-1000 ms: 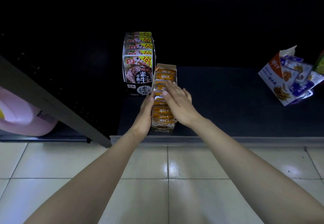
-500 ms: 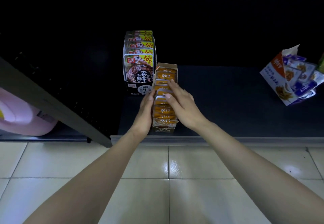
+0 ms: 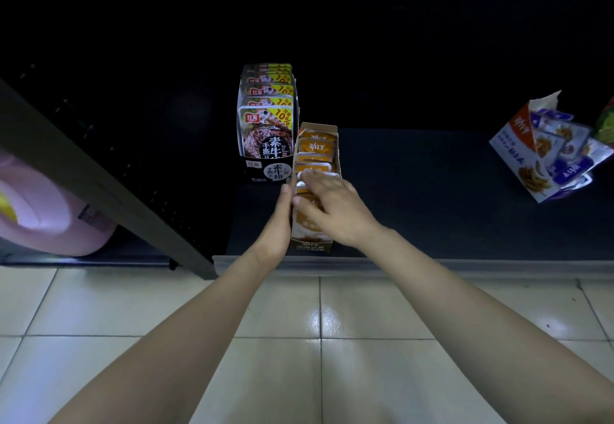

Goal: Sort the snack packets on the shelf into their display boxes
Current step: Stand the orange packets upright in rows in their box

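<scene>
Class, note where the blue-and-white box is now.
Head view: the blue-and-white box leans far right on the shelf, apart from the orange box.
</scene>
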A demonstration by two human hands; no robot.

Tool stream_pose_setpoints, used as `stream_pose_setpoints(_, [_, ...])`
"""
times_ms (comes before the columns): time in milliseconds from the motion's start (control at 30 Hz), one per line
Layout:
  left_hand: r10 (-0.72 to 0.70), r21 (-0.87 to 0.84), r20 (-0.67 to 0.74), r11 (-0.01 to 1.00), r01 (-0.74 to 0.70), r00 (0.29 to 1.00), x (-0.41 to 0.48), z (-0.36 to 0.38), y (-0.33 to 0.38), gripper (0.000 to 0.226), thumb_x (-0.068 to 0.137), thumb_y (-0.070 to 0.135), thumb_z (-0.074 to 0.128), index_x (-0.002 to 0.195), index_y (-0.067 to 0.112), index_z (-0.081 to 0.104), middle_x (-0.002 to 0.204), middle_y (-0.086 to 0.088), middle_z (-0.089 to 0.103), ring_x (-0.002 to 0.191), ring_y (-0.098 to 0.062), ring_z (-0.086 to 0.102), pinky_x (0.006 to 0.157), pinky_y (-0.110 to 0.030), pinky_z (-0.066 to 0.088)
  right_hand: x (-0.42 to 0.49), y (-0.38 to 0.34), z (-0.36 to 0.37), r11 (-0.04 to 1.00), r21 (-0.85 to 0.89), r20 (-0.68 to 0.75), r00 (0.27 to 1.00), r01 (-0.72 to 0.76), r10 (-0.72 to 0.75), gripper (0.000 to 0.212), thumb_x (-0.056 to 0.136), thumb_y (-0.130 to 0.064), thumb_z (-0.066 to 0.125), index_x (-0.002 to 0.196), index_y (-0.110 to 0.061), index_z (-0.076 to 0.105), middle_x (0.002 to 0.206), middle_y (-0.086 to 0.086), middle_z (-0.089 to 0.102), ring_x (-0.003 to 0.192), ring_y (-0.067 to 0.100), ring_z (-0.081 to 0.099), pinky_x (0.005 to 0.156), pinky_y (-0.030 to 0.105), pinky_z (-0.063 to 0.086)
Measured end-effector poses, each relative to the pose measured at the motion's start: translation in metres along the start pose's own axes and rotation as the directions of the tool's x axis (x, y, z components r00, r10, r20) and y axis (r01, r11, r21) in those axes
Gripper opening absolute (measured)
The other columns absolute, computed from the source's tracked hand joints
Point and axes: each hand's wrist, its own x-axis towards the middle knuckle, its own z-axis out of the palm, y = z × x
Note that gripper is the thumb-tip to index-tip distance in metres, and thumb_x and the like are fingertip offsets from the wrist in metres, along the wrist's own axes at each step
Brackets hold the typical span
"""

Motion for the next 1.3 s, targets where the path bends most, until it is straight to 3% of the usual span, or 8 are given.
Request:
stream_pose_setpoints(233, [-0.016, 0.057, -0.014, 0.998, 0.017, 1.0, -0.01, -0.011, -0.002, 0.059, 0.1, 0.058, 0.015, 0.154, 0.034, 0.021, 0.146, 0.02, 0.039, 0.12, 0.02, 0.044, 0.095, -0.008, 0.041, -0.009, 0.003, 0.0, 0.999, 0.035, -0.071, 0.997, 0.038, -0.035, 0.074, 0.094, -0.065, 0.026, 0.152, -0.02, 0.03, 0.161, 0.004, 0.02, 0.149, 0.013, 0.011, 0.119, 0.034, 0.001])
stream_pose_setpoints(367, [-0.124, 0.17, -0.007, 0.978, 0.123, 0.992, -0.022, -0.026, -0.017, 0.103, 0.068, 0.096, 0.037, 0.154, 0.042, 0.017, 0.16, 0.017, 0.022, 0.147, -0.003, 0.019, 0.123, -0.044, 0.015, -0.032, 0.009, -0.003, 0.987, 0.133, -0.125, 0.989, 0.093, -0.076, 0.095, 0.08, -0.078, 0.04, 0.155, -0.03, 0.008, 0.164, 0.001, -0.005, 0.148, 0.009, -0.003, 0.119, 0.035, -0.004])
stream_pose_setpoints(500, [-0.125, 0.315, 0.082, 0.944, 0.094, 0.989, -0.035, -0.026, -0.015, 0.098, 0.074, 0.085, 0.045, 0.154, 0.045, 0.006, 0.162, 0.019, 0.011, 0.148, -0.005, 0.011, 0.121, -0.04, 0.013, -0.055, 0.023, 0.005, 0.918, 0.345, 0.043, 0.981, -0.194, 0.191, 0.122, 0.07, -0.077, 0.061, 0.149, -0.035, -0.022, 0.161, -0.003, -0.021, 0.15, 0.018, -0.008, 0.12, 0.047, 0.004])
stream_pose_setpoints(600, [-0.073, 0.343, 0.114, 0.939, 0.03, 0.991, -0.032, -0.016, -0.014, 0.089, 0.078, 0.073, 0.05, 0.153, 0.046, 0.011, 0.158, 0.02, 0.025, 0.145, -0.006, 0.025, 0.12, -0.038, 0.022, -0.059, 0.023, 0.012, 0.702, 0.597, 0.218, 0.921, -0.388, 0.324, 0.112, 0.074, -0.079, 0.052, 0.154, -0.029, -0.009, 0.164, -0.001, 0.003, 0.149, 0.019, 0.013, 0.12, 0.047, 0.02])
stream_pose_setpoints(700, [-0.059, 0.327, 0.059, 0.944, 0.037, 0.997, -0.017, -0.003, -0.015, 0.08, 0.08, 0.067, 0.048, 0.152, 0.046, 0.021, 0.151, 0.018, 0.04, 0.137, -0.006, 0.039, 0.118, -0.042, 0.03, -0.055, 0.013, 0.011, 0.58, 0.716, 0.214, 0.913, -0.388, 0.346, 0.065, 0.095, -0.057, 0.042, 0.149, -0.024, 0.025, 0.141, -0.006, 0.046, 0.133, 0.013, 0.042, 0.113, 0.034, 0.033])
stream_pose_setpoints(933, [-0.071, 0.249, 0.057, 0.967, 0.054, 0.996, 0.012, 0.031, -0.015, 0.061, 0.101, 0.042, 0.047, 0.154, 0.04, 0.018, 0.154, 0.007, 0.038, 0.139, -0.014, 0.038, 0.117, -0.043, 0.03, -0.055, 0.029, 0.001, 0.433, 0.804, 0.155, 0.846, -0.408, 0.51, 0.055, 0.1, -0.047, 0.041, 0.147, -0.02, 0.031, 0.138, 0.002, 0.051, 0.125, 0.017, 0.051, 0.101, 0.037, 0.046])
stream_pose_setpoints(1100, [-0.097, 0.341, -0.047, 0.934, 0.107, 0.994, 0.03, 0.039, -0.013, 0.057, 0.102, 0.039, 0.044, 0.154, 0.038, 0.02, 0.153, -0.004, 0.032, 0.137, -0.025, 0.038, 0.106, -0.035, 0.031, -0.048, 0.032, -0.008, 0.342, 0.817, 0.209, 0.792, -0.463, 0.574, 0.058, 0.099, -0.049, 0.044, 0.148, -0.022, 0.029, 0.139, 0.002, 0.051, 0.126, 0.019, 0.049, 0.1, 0.039, 0.046])
stream_pose_setpoints(1300, [-0.154, 0.319, -0.067, 0.933, 0.168, 0.986, 0.043, 0.032, -0.012, 0.062, 0.097, 0.049, 0.049, 0.152, 0.041, 0.022, 0.151, -0.002, 0.041, 0.134, -0.024, 0.045, 0.109, -0.049, 0.041, -0.017, 0.035, -0.016, 0.286, 0.819, 0.275, 0.777, -0.498, 0.566, 0.041, 0.101, -0.038, 0.042, 0.141, -0.028, 0.038, 0.135, 0.002, 0.055, 0.123, 0.017, 0.052, 0.11, 0.039, 0.037])
